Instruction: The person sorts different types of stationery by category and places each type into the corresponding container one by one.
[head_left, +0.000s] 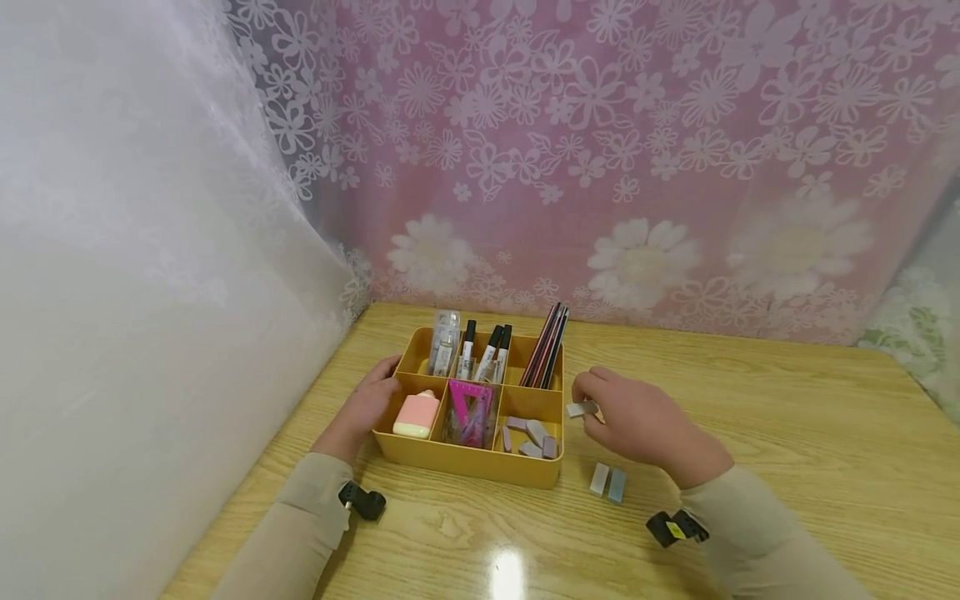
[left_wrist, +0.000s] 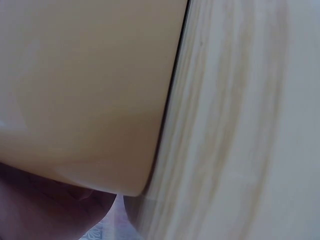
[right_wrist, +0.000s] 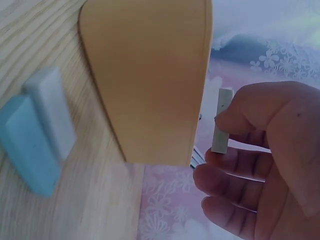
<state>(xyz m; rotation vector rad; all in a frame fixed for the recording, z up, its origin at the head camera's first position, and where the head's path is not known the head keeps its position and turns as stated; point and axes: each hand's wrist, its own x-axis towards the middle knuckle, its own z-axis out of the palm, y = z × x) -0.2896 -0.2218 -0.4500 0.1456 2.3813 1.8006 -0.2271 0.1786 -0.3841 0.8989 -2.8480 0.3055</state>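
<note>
A yellow desk organizer (head_left: 465,468) with several compartments stands on the table. My left hand (head_left: 369,402) holds it at its left side; in the left wrist view the organizer's wall (left_wrist: 90,100) hides part of that hand (left_wrist: 50,210). To the right of the organizer, my right hand (head_left: 633,417) pinches a small whitish eraser (right_wrist: 221,120) between thumb and fingers, just off the rim. Several pale erasers (head_left: 536,432) lie in the front right compartment. On the table below the right hand, a white eraser (head_left: 599,479) and a blue eraser (head_left: 617,486) lie side by side.
Other compartments hold a pink and cream bottle-shaped item (head_left: 417,414), a magenta set square (head_left: 471,410), black-capped markers (head_left: 487,354), dark pencils (head_left: 546,346) and a clear plastic item (head_left: 444,343). A pink flowered curtain (head_left: 525,167) hangs behind the table, a white one (head_left: 150,250) at left.
</note>
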